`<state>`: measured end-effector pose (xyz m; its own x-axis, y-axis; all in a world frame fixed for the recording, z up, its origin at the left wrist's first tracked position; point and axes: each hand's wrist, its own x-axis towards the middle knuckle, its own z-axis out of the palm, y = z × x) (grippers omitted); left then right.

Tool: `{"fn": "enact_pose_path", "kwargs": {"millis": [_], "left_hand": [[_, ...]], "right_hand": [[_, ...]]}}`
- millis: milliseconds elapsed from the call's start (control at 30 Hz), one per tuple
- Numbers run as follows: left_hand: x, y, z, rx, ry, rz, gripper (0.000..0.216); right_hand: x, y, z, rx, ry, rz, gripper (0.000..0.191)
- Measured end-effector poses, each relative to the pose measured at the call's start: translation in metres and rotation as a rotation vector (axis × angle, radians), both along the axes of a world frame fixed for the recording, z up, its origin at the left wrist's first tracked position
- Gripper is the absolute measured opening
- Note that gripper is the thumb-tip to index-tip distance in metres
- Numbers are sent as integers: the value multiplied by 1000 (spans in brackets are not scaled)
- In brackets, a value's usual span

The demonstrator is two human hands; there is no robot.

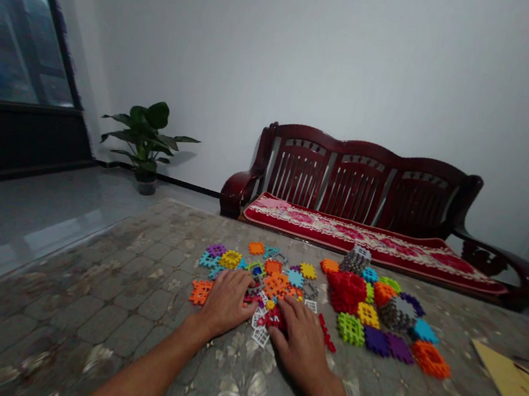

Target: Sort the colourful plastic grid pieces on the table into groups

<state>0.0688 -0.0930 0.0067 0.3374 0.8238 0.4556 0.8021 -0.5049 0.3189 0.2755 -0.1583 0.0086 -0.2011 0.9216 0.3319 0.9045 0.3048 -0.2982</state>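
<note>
Interlocking plastic building pieces lie heaped on the table in front of me. My left hand (pixel 228 300) rests palm down at the heap's left side, thumb apart from the fingers, beside an orange piece (pixel 200 292). My right hand (pixel 301 332) lies at the right side, fingers and thumb apart around small red pieces (pixel 275 318); whether it touches them I cannot tell. Between the hands are white lattice pieces (pixel 260 336) and a small yellow piece (pixel 270 304). Orange pieces (pixel 276 285) sit just beyond the fingertips. Neither hand visibly grips anything; the fingers partly hide the pieces beneath.
Stacked red pieces (pixel 346 293), grey pieces (pixel 400 315), a green piece (pixel 351 329) and an orange piece (pixel 431 359) stand to the right. A tan board (pixel 512 385) lies at the table's right. Behind are a wooden bench (pixel 361 150) and a potted plant (pixel 148 134).
</note>
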Motion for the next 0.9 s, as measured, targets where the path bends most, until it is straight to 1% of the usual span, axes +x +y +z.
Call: {"fn": "enact_pose_path", "kwargs": {"millis": [100,233,367,500,600,667,733,833,900], "left_hand": [[-3,4,-2,18,10,34,21],[-8,10,-3,12,24,68,12],[-12,14,-5,-1,-13,98,14],[-14,16,-7,7,-117,99,17],[-15,18,-8,45,-203,72,21],[-17,18,-7,75,-242,65,24],[-20,19,-6,110,-268,83,25],[-26,21,-5,203,-288,143,26],[-30,23,-4,270,-292,167,25]], "right_hand": [[2,-2,-5,58,15,13,36],[6,-1,-9,129,48,3,28],[12,5,-16,173,129,-50,31],[15,7,-20,185,165,-71,35],[13,3,-12,187,204,-65,36],[14,1,-1,195,271,-80,35],[22,1,12,230,357,-126,34],[52,2,29,301,439,-278,34],[80,-2,35,302,400,-419,34]]}}
